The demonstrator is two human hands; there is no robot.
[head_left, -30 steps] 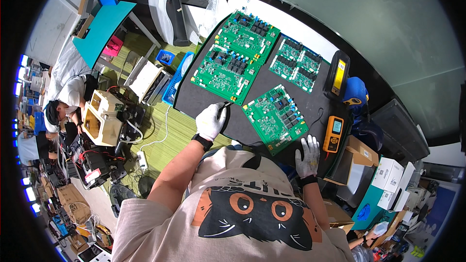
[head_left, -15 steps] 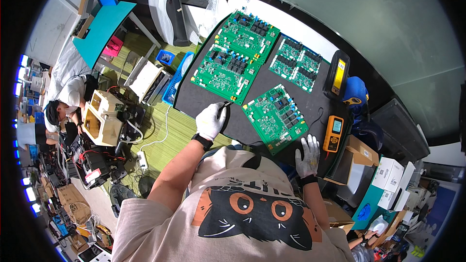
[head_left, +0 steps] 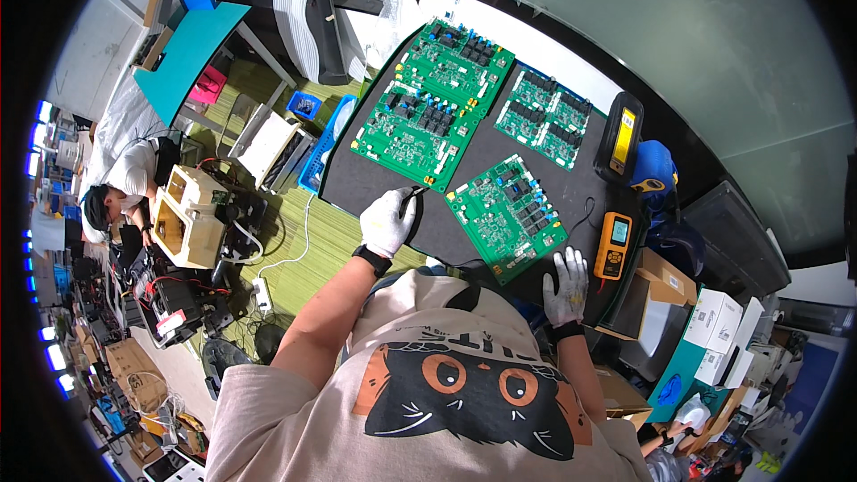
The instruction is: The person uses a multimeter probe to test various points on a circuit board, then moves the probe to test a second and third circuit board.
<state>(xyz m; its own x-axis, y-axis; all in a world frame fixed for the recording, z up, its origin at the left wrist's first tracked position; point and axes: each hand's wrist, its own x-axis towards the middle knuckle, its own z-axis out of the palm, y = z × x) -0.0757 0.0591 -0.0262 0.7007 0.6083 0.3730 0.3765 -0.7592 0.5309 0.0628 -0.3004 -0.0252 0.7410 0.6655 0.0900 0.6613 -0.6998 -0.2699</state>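
My left hand [head_left: 387, 221], in a white glove, rests at the table's near left edge. Its fingers are closed on a slim black tool [head_left: 417, 191] whose kind I cannot make out; the tip points toward the lower corner of a large green circuit board [head_left: 411, 138]. Gloved and with fingers spread, my right hand [head_left: 566, 289] lies flat at the near right edge and holds nothing. Between my hands, a single green circuit board [head_left: 505, 219] lies tilted on the dark mat [head_left: 357, 180], its right corner close to my right fingertips.
Another large board [head_left: 451, 62] lies at the far left, and a group of smaller boards [head_left: 544, 118] at the back. On the right are an orange handheld meter [head_left: 613, 246], a black device with a yellow display [head_left: 622, 138] and an open carton [head_left: 661, 281]. Co-workers sit on both sides.
My hands and the boards stay in place. At the lower right, a co-worker's hands and the white item by them have shifted slightly.
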